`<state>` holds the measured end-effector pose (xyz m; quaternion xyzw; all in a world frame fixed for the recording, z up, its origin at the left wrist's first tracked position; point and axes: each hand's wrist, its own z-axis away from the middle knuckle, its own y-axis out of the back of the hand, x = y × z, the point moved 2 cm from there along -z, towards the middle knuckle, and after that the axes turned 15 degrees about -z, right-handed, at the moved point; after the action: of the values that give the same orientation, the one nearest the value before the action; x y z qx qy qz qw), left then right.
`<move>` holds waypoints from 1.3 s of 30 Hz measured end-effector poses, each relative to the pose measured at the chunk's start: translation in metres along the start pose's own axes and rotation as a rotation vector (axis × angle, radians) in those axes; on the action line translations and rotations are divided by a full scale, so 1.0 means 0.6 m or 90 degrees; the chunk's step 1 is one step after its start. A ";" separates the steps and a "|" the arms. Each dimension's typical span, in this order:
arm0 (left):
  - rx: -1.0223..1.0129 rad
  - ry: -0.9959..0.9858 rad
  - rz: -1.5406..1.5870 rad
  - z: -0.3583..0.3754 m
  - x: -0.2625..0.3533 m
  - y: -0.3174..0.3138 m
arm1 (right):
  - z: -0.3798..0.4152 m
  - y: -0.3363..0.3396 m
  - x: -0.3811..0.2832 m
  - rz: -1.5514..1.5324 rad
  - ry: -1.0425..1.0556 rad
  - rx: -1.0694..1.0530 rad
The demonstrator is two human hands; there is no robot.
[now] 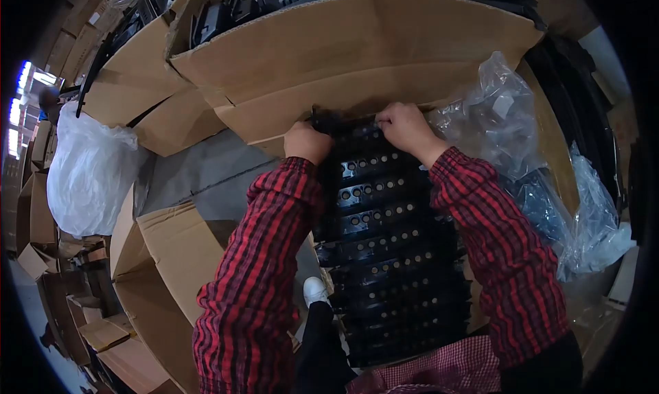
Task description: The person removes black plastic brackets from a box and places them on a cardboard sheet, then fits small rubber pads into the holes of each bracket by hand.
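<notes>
A long row of black parts with round holes (376,215) lies in front of me, one overlapping the other, from my body up to a cardboard wall. My left hand (307,143) is closed at the left edge of the farthest black part (353,130); its fingertips are partly hidden. On the other side, my right hand (406,128) has thumb and fingers pinched at the right end of that same part. Crumpled clear plastic (498,116) lies just right of my right hand.
A big cardboard box (364,47) holding black parts stands beyond my hands. An open carton (161,270) is at lower left, with a white plastic bag (89,171) behind it. More clear plastic (594,209) hangs at right. My white shoe (315,291) is beside the row.
</notes>
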<state>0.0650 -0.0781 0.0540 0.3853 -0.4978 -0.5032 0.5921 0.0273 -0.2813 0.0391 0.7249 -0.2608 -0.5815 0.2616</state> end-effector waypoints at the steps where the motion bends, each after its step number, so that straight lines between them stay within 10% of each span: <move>1: -0.020 0.002 0.000 -0.003 0.002 -0.009 | 0.004 -0.009 0.006 0.032 0.074 0.049; 14: 0.046 0.013 0.011 -0.006 0.000 -0.025 | 0.023 0.006 -0.041 0.167 -0.021 0.026; 21: 0.034 0.003 0.024 0.019 -0.024 0.084 | 0.034 -0.022 -0.004 0.010 0.143 -0.047; 26: -0.152 0.022 0.510 0.076 -0.047 0.133 | 0.053 0.003 -0.052 -0.040 0.197 0.002; 29: -0.207 -0.008 0.652 0.161 -0.029 0.172 | 0.105 0.022 -0.104 -0.482 -0.043 0.043; 39: -0.306 0.303 1.154 0.425 -0.045 0.096 | 0.020 -0.096 -0.118 -0.026 0.149 -0.088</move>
<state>-0.1722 -0.0289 0.1564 -0.1850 -0.3568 0.1474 0.9037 0.0063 -0.1922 0.0475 0.7732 -0.1731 -0.5149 0.3272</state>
